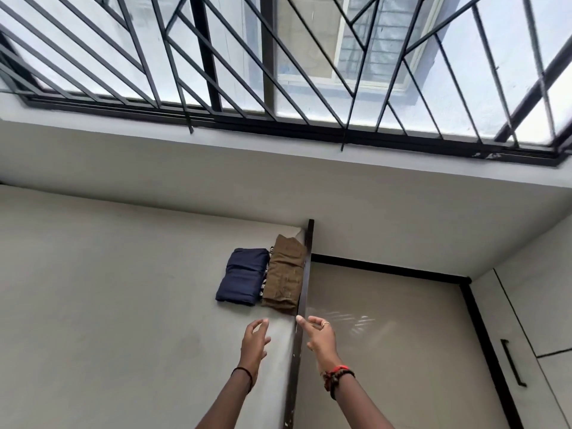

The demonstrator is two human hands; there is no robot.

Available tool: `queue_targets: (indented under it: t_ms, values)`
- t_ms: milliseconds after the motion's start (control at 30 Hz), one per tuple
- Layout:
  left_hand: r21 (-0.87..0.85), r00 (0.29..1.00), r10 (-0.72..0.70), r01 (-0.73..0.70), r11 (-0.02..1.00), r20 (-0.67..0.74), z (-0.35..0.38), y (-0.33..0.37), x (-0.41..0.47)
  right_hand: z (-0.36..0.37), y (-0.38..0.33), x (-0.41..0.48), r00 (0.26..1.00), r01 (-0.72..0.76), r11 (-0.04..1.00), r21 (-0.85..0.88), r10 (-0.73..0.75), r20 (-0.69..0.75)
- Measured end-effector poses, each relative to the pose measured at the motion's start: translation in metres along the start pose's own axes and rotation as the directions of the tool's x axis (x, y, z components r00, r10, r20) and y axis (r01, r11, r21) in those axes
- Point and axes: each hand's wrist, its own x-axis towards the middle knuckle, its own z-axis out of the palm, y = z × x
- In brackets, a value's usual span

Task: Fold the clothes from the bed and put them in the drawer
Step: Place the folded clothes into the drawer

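A folded navy garment (241,276) lies on a pale grey surface (123,289), touching a folded olive-brown garment (286,274) on its right. A patterned black-and-white cloth (265,278) peeks out between them. The brown garment sits against a dark vertical panel edge (305,274). My left hand (255,339) hovers just below the clothes, fingers loosely spread, holding nothing. My right hand (318,334) is beside it, a fingertip touching the dark panel edge, with a ring on one finger and nothing in it.
A glossy beige sliding door (387,335) with a black frame stands right of the panel. Further right is a cabinet front with a black bar handle (513,362). Above, a grey ledge (278,168) runs under a window with black metal grille bars (278,72).
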Motion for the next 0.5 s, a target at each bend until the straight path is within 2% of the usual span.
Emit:
queue_targets:
  t_ms: [267, 500]
  values:
    - [0.017, 0.999, -0.044, 0.044, 0.999, -0.019, -0.037, 0.019, 0.057, 0.057, -0.005, 0.036, 0.999, -0.054, 0.998, 0.031, 0.054, -0.001]
    - [0.045, 0.994, -0.108, 0.109, 0.993, -0.022, -0.093, 0.029, 0.149, 0.136, 0.014, 0.098, 0.987, -0.147, 0.988, 0.04, 0.149, -0.064]
